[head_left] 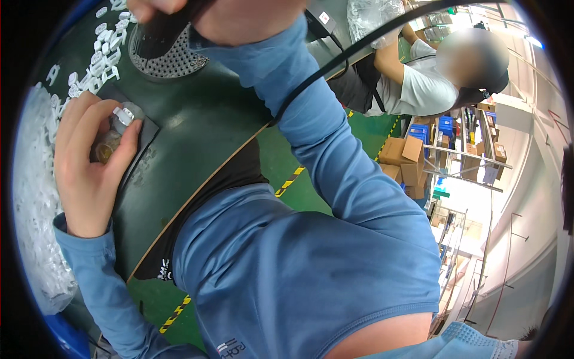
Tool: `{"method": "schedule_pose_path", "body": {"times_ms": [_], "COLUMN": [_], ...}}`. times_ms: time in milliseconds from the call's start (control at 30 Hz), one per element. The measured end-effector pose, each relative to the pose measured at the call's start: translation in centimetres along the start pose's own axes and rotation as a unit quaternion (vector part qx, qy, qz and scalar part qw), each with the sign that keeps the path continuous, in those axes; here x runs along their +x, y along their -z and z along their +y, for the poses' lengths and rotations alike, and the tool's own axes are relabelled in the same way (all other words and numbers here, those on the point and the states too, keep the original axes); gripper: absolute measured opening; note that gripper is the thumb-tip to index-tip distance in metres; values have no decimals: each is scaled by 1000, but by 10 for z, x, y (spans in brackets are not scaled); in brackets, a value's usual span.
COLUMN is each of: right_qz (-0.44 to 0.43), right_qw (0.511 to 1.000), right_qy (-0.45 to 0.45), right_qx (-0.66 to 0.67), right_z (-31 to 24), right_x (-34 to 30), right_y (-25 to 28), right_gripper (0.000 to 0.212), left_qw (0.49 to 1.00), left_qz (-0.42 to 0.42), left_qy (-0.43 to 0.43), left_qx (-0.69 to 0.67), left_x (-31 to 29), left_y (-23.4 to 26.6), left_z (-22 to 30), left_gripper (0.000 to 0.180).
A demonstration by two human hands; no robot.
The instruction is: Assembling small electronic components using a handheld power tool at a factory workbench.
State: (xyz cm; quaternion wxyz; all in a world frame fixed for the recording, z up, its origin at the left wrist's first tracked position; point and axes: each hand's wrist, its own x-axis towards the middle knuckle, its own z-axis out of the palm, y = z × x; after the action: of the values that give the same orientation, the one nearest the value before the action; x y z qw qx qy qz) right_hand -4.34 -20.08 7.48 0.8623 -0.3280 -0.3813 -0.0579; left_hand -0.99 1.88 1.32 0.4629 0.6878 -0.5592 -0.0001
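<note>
My left hand [86, 155] is closed, thumb and forefinger pinching a small white plastic part [124, 116]. Just beneath it, partly hidden by the fingers, sits a rounded, see-through fixture [107, 146] with a yellowish inside, on a dark flat plate [149, 128]. My right hand [245, 21] is cut off by the upper edge. Its fingers curl around a dark object [170, 39] whose kind does not show clearly. That object hangs over a round, perforated metal dish [164, 67].
Many loose white plastic parts [98, 63] lie on the dark green table [197, 125]. A clear bag of white parts [42, 209] is at the left. A black cable [359, 51] crosses above my right arm. Another person [412, 78] sits at the upper right, near shelves with cartons [403, 157].
</note>
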Motion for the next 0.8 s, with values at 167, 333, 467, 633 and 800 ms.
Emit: {"method": "schedule_pose_path", "body": {"times_ms": [167,333,467,633,800], "right_qz": [71,99,111,117,120], "right_qw": [988,980,976,974,972], "right_qy": [-11,-14,-15,-15,-19], "right_qx": [-135,-173,-188,-192,-200], "right_z": [-3,8,14,18,16], "right_x": [-12,-12,-11,-12,-12], "right_y": [-15,-18,-18,-18,-20], "right_gripper": [64,64,64,65,65], "left_qw": [1000,1000,1000,999,999], "left_qz": [6,10,11,14,27], "left_qy": [-11,-22,-25,-26,-34], "left_qx": [7,12,15,20,18], "left_x": [-2,-2,-3,-5,-4], "left_y": [0,0,0,0,-2], "left_z": [-1,-2,-3,-5,-6], "left_gripper": [30,30,31,32,32]}}
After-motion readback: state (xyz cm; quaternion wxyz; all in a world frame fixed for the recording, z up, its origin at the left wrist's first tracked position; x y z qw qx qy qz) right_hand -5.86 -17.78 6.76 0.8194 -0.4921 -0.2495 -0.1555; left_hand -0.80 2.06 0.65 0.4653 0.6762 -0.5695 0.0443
